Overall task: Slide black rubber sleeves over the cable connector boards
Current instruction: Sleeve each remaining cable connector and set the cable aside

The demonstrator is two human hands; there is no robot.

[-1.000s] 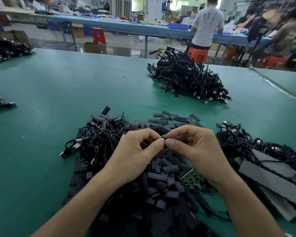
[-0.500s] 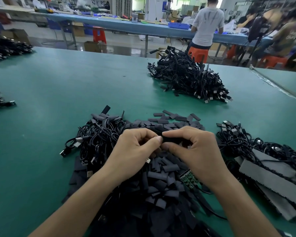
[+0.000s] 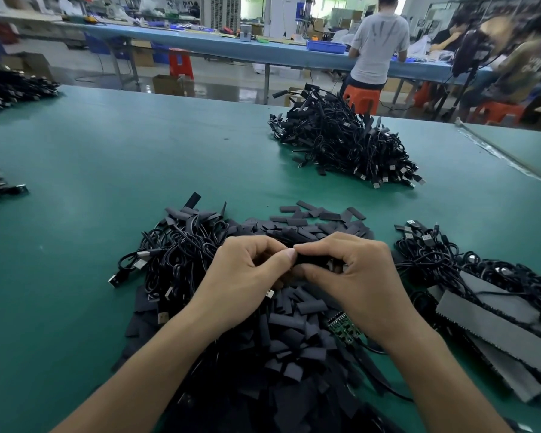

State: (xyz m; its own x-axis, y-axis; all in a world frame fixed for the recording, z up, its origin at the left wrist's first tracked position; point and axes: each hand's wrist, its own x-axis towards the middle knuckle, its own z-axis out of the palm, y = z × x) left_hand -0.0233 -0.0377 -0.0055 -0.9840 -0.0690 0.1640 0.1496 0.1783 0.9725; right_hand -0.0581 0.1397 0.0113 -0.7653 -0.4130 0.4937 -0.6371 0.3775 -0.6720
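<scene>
My left hand (image 3: 244, 279) and my right hand (image 3: 353, 276) meet fingertip to fingertip above a heap of loose black rubber sleeves (image 3: 288, 332). Between the fingers lies one black sleeve (image 3: 313, 259), held lengthwise; the right hand covers most of it and the left thumb presses on its left end. The board inside it is hidden. A green connector board (image 3: 341, 326) with its cable lies on the heap under my right wrist. A USB plug (image 3: 270, 293) pokes out below my left palm.
Tangled black USB cables (image 3: 169, 254) lie left of the heap, and another bundle (image 3: 450, 260) with grey foam strips (image 3: 494, 326) lies to the right. A large cable pile (image 3: 341, 142) sits farther back on the green table (image 3: 107, 170). People work at a bench behind.
A small metal-ended part was visible between the fingertips a second ago; now the black sleeve covers that spot and the fingers have closed tighter around it. The hands stay in place.
</scene>
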